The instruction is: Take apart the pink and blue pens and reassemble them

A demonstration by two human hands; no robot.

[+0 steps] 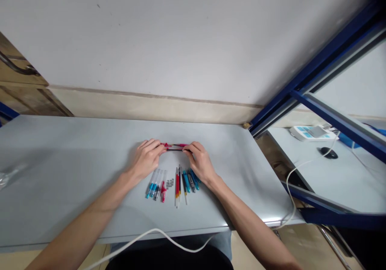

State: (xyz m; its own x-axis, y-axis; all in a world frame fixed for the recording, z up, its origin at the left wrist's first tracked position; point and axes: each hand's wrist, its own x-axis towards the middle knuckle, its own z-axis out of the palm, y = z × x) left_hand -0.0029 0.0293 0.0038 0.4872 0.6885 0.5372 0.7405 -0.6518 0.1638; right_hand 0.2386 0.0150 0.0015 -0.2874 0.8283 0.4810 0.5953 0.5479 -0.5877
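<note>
My left hand (147, 156) and my right hand (199, 160) face each other over the desk, fingers closed. A thin dark pen refill (175, 149) spans the gap between them, its ends at my fingertips. Just beyond it, red pen parts (181, 145) lie close to both hands, partly hidden by fingers. Below my left hand are clear pen barrels with blue, black and red grips (156, 184). Small clear pieces (170, 183) lie beside them. Nearer my right hand are red and dark refills (178, 183) and several teal and grey pen parts (190, 180).
The grey desk (75, 161) meets a wall at the back. A white cable (157, 230) crosses in front of my body. To the right stands a blue metal frame (331, 113); past it are a black mouse (328, 153) and a white device (313, 133). Clear plastic (4, 178) lies far left.
</note>
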